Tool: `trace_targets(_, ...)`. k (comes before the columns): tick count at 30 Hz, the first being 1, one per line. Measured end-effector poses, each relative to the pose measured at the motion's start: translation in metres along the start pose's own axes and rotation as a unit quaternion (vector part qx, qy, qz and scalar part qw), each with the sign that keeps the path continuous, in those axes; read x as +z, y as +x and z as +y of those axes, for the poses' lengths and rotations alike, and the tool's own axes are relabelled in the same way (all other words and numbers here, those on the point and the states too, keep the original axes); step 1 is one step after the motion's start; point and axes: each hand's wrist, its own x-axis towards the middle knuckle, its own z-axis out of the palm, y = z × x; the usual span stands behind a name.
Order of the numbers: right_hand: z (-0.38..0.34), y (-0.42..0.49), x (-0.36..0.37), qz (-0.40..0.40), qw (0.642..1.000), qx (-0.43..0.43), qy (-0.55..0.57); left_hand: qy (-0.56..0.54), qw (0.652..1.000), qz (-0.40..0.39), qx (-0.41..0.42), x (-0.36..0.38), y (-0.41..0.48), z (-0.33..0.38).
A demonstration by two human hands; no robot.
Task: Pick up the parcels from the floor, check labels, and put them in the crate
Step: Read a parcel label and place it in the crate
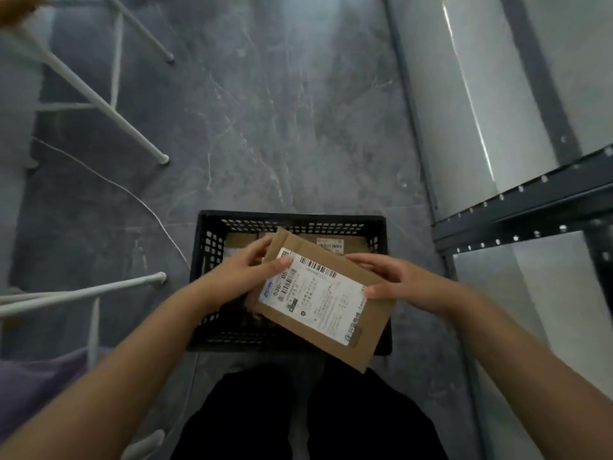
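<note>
I hold a flat brown cardboard parcel point(335, 333) with a white barcode label facing up, above a black perforated plastic crate point(207, 260) on the grey floor. My left hand point(247, 272) grips the parcel's left edge, thumb on the label corner. My right hand point(394, 278) grips its right edge, thumb on the label. The parcel hangs tilted over the crate's right half. Inside the crate lie other brown parcels point(331, 242), one with a label, partly hidden by the held parcel and my hands.
White metal chair or table legs point(99, 107) stand at left, with a thin white cable point(132, 194) on the floor. A dark metal shelving rack point(530, 207) with plastic-wrapped panels rises at right. My dark trousers point(298, 416) are just behind the crate.
</note>
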Motion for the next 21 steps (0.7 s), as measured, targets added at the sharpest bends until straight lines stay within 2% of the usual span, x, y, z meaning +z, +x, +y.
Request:
trace_targets(6,0.107,0.104,-0.002,-0.006,0.999,0.035,-0.025,0.055,0.995,-0.034,-0.082,0.044,0.103,-0.102)
trace_targets(9,0.14,0.135,-0.002,0.01,0.998,0.059,-0.033,0.08,0.99,-0.018,-0.115,0.058,0.139,-0.137)
trace_targets(15,0.171,0.171,0.017,0.189,0.975,0.113,-0.029,0.004,0.989,-0.002,-0.149,0.084,0.165,-0.171)
trace_targets(19,0.185,0.184,0.033,0.293,0.947,0.129,-0.015,0.017,0.986,0.045,-0.162,0.096,0.179,-0.179)
trace_targets(21,0.189,0.187,0.035,0.315,0.939,0.135,-0.039,0.017,0.985,0.054,-0.165,0.101,0.184,-0.182)
